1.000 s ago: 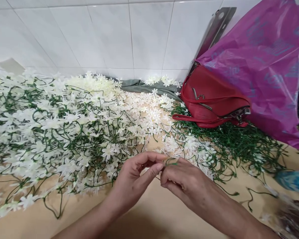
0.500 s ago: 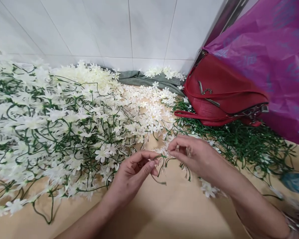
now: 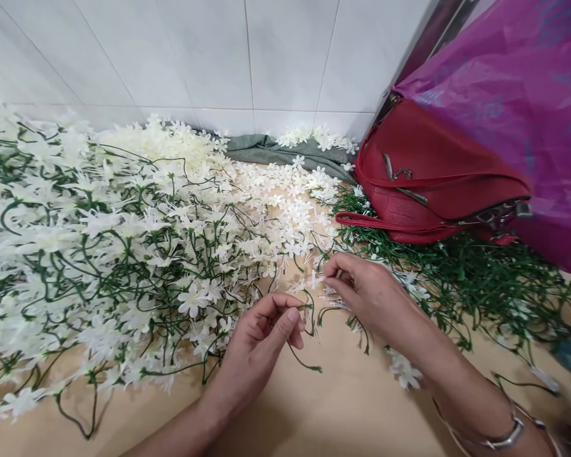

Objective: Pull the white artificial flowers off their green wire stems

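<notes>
My left hand [image 3: 266, 336] pinches a green plastic flower stem [image 3: 309, 363] between thumb and forefinger; its thin branches curve out past the fingertips. Just up and to the right, my right hand [image 3: 361, 289] is closed in a pinch over the loose white stamens [image 3: 335, 299] on the table. Whatever lies between its fingertips is too small to make out. Left of both hands rises a large heap of white artificial flowers on green stems [image 3: 137, 254]. Loose white blossoms [image 3: 292, 216] are scattered beyond the fingers.
A red handbag [image 3: 438, 171] rests on a pile of bare green stems [image 3: 485, 285] at the right. Behind it hangs a purple plastic bag [image 3: 518, 82]. Dark green cloth [image 3: 266, 147] lies along the tiled wall [image 3: 209, 57]. A single white blossom [image 3: 405, 369] sits below my right forearm.
My right hand has shifted slightly down and stays pinched. My left hand keeps the stem, whose lower branch now hangs a little lower. The view has moved slightly.
</notes>
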Motion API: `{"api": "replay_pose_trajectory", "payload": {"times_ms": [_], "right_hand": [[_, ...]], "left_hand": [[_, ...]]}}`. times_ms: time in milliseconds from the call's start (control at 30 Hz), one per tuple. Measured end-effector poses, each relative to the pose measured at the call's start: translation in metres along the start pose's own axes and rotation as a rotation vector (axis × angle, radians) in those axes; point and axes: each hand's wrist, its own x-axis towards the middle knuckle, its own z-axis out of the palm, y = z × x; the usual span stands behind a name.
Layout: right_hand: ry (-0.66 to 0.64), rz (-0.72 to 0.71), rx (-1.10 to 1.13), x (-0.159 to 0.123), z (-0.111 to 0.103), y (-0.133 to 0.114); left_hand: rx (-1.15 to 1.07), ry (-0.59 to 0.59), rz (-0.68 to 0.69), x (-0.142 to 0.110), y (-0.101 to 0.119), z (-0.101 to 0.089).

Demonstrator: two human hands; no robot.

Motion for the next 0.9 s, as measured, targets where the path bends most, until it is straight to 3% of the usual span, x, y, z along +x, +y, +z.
{"api": "replay_pose_trajectory", "payload": {"times_ms": [167, 367, 633, 900], "right_hand": [[0.051, -0.012, 0.179, 0.001, 0.001, -0.001], [0.097, 0.127, 0.575, 0.003, 0.003, -0.007], [-0.055, 0.208, 0.858, 0.003, 0.008, -0.003], [0.021, 0.13, 1.141, 0.002, 0.013, -0.008]], "left_hand": [[-0.082, 0.015, 0.006, 0.0, -0.005, 0.002], [-0.102, 0.051, 0.003, 0.003, -0.005, 0.002], [-0.086, 0.095, 0.004, 0.009, -0.001, 0.007], [-0.167, 0.132, -0.016, 0.017, -0.002, 0.012]]}}
